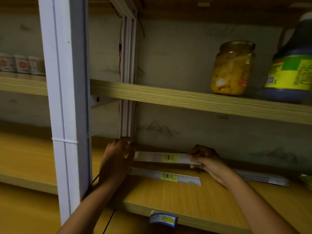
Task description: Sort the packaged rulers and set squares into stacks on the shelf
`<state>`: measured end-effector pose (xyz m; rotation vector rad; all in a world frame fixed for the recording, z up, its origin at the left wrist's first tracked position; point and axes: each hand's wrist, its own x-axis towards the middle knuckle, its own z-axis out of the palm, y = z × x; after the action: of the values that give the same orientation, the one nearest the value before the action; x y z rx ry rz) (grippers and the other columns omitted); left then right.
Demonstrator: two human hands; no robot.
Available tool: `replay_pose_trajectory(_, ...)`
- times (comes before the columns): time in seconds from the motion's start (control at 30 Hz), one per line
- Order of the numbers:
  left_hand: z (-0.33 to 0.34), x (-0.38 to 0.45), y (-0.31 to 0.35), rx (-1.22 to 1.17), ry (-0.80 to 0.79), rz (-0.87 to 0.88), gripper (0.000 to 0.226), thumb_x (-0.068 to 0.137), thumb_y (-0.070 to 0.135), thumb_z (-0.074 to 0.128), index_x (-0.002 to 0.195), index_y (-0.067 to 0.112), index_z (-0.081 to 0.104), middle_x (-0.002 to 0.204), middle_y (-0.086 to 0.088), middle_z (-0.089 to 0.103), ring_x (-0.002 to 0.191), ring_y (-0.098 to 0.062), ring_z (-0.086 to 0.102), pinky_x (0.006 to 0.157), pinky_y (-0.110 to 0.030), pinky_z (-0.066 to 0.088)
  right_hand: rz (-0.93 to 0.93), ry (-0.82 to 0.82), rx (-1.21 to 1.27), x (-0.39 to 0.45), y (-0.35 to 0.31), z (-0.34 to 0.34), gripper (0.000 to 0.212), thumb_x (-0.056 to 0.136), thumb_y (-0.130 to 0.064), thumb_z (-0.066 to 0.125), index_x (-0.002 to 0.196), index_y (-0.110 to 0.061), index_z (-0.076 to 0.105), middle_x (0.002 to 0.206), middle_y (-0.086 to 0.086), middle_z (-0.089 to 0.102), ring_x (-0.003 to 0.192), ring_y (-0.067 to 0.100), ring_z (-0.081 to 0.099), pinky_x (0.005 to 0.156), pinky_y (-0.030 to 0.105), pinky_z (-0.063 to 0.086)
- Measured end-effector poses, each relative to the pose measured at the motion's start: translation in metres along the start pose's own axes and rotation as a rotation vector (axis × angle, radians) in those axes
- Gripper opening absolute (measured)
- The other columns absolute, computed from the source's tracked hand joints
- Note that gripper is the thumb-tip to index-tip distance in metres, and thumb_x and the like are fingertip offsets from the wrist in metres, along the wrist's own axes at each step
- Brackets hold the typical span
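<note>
Holding packaged ruler point(166, 157) by both ends, left hand point(118, 157) and right hand point(205, 159) pinching; slippery sleeve may slide, landing skewed beside 2nd ruler point(168, 177) on shelf point(168, 200).

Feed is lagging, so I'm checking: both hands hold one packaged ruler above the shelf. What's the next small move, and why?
Probably lower the held ruler onto the ruler lying on the shelf. Left hand and right hand hold its ends just behind that matching pack, roughly parallel.

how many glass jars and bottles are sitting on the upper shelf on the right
2: a glass jar of yellow preserved fruit, and right of it a dark jug with a green-yellow label, cut off by the frame edge, so more may sit beyond.
</note>
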<state>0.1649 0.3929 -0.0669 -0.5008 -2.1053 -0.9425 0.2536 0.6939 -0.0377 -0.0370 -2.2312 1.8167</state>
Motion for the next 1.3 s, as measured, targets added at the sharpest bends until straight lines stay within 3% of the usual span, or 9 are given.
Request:
replay_pose_trajectory(0.17,0.007,0.003,0.0,0.038,0.022,0.11,0.025,0.078,0.012,0.074,0.102,0.011,0.066,0.088,-0.009,0.067,0.079,-0.029,0.064,0.061,-0.026,0.043,0.033,-0.096,-0.203,-0.003,-0.002,0.008,0.024,0.082,-0.015,0.078,0.096,0.001,0.067,0.088,0.003,0.074,0.079,0.014,0.072,0.069,0.023,0.056)
replay_pose_trajectory(0.4,0.011,0.003,-0.005,0.02,-0.125,0.058,0.026,0.083,0.02,0.072,0.108,0.019,0.067,0.098,-0.007,0.067,0.087,-0.026,0.064,0.065,-0.028,0.046,-0.016,-0.165,-0.562,-0.005,-0.002,0.013,0.014,0.078,-0.027,0.082,0.078,-0.018,0.071,0.08,-0.005,0.073,0.074,0.001,0.065,0.065,0.013,0.049)
replay_pose_trajectory(0.6,0.011,0.0,-0.001,0.026,-0.156,0.037,0.026,0.085,0.026,0.069,0.111,0.023,0.067,0.104,-0.005,0.065,0.091,-0.024,0.062,0.067,-0.028,0.046,-0.071,-0.195,-0.643,-0.004,0.003,0.015,0.013,0.078,-0.032,0.081,0.081,-0.023,0.074,0.075,-0.013,0.068,0.068,-0.002,0.058,0.059,0.011,0.044)
replay_pose_trajectory(0.73,0.013,0.0,-0.003,0.017,-0.203,0.045,0.029,0.084,0.026,0.07,0.113,0.023,0.065,0.107,-0.003,0.066,0.094,-0.022,0.062,0.07,-0.03,0.05,-0.092,-0.215,-0.689,-0.004,-0.001,0.017,0.013,0.077,-0.035,0.082,0.083,-0.027,0.074,0.082,-0.011,0.07,0.079,0.009,0.064,0.068,0.02,0.05)
replay_pose_trajectory(0.8,0.014,-0.001,-0.006,0.007,-0.232,0.033,0.03,0.083,0.026,0.072,0.113,0.022,0.065,0.106,-0.004,0.066,0.093,-0.023,0.063,0.071,-0.032,0.052,-0.107,-0.164,-0.679,-0.003,-0.005,0.014,0.013,0.075,-0.036,0.082,0.084,-0.03,0.074,0.083,-0.012,0.071,0.082,0.008,0.065,0.073,0.024,0.052)
replay_pose_trajectory(0.97,0.014,0.017,0.007,-0.033,-0.305,0.024,0.024,0.087,0.025,0.066,0.111,0.027,0.064,0.109,0.005,0.064,0.097,-0.015,0.062,0.078,-0.03,0.052,-0.155,0.052,-0.838,0.0,-0.016,-0.005,0.015,0.08,-0.03,0.077,0.088,-0.037,0.067,0.09,-0.021,0.066,0.085,-0.007,0.059,0.068,0.005,0.042)
replay_pose_trajectory(1.07,0.021,0.041,0.014,-0.003,-0.449,-0.007,0.021,0.094,0.027,0.056,0.112,0.024,0.066,0.113,0.001,0.063,0.101,-0.017,0.061,0.084,-0.035,0.054,-0.124,0.053,-0.906,0.001,-0.019,-0.012,0.016,0.084,-0.03,0.073,0.096,-0.037,0.065,0.096,-0.019,0.064,0.09,-0.003,0.059,0.077,0.016,0.048)
replay_pose_trajectory(1.17,0.039,0.049,0.013,0.125,-0.61,0.005,0.032,0.097,0.037,0.049,0.122,0.023,0.063,0.124,-0.005,0.055,0.112,-0.023,0.055,0.095,-0.038,0.049,-0.088,0.053,-1.015,0.005,-0.021,-0.015,0.011,0.088,-0.035,0.065,0.099,-0.033,0.063,0.098,-0.014,0.062,0.091,0.002,0.057,0.082,0.026,0.051)
replay_pose_trajectory(1.3,0.057,0.043,-0.001,0.087,-0.701,0.015,0.05,0.087,0.046,0.054,0.128,0.017,0.054,0.128,-0.009,0.057,0.114,-0.025,0.057,0.099,-0.043,0.047,-0.078,0.114,-1.042,0.016,-0.008,-0.02,0.009,0.088,-0.044,0.061,0.096,-0.039,0.059,0.096,-0.018,0.059,0.087,-0.001,0.055,0.079,0.025,0.05)
